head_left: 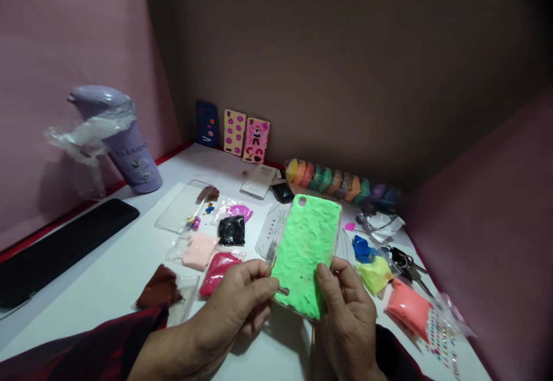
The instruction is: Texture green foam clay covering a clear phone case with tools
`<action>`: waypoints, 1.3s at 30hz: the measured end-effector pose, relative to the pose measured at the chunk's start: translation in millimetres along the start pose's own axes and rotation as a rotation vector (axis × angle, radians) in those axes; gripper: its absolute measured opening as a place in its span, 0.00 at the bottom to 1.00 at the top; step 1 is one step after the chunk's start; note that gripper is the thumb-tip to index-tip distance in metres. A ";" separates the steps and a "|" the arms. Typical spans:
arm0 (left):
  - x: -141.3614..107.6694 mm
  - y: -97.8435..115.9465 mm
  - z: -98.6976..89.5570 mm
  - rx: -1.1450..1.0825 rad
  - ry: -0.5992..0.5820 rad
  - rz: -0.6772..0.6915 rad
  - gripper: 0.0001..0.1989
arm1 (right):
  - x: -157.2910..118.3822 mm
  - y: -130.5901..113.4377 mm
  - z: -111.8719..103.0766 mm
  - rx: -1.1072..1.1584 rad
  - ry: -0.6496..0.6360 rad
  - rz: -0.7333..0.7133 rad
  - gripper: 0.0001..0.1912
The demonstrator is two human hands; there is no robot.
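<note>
A phone case (306, 248) is held up over the table, its back covered with bumpy bright green clay. A camera cutout shows at its upper left corner. My left hand (242, 300) grips the lower left edge, the thumb by a small slot in the clay. On the lower right side my right hand (345, 312) holds the case, its thumb lying on the green surface and the fingers behind. Close to my left hand lies a packet of dark pink clay (220, 271). Nearest my right hand is yellow clay (375, 274) in a clear bag.
A purple tumbler (133, 159) and a long black object (73, 254) stand at the left. Three decorated cases, including a pink one (256, 140), lean on the back wall. A row of coloured clay packs (341, 182), keys (410, 266) and a gem sticker sheet (443, 335) lie right.
</note>
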State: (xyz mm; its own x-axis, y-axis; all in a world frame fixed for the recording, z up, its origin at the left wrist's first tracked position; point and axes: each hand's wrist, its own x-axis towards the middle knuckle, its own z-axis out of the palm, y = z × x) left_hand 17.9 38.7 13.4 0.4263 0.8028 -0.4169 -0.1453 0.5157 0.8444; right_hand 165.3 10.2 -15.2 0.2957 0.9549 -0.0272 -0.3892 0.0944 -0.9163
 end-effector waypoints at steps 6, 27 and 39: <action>-16.3 3.8 -0.2 -0.134 0.023 0.007 0.11 | 4.6 -0.3 -3.1 0.027 0.028 0.045 0.09; -10.4 5.0 -0.4 -0.093 0.006 -0.037 0.11 | 6.4 1.5 -3.0 0.013 -0.006 0.104 0.11; -0.8 -1.3 -1.3 0.028 -0.001 -0.042 0.08 | 5.9 1.5 -2.3 0.026 -0.008 0.108 0.11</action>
State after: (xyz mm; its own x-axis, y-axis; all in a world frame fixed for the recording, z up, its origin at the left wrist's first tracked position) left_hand 16.6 37.8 12.2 0.4328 0.7801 -0.4518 -0.1025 0.5405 0.8351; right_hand 168.5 15.4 -17.7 0.2440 0.9620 -0.1226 -0.4410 -0.0025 -0.8975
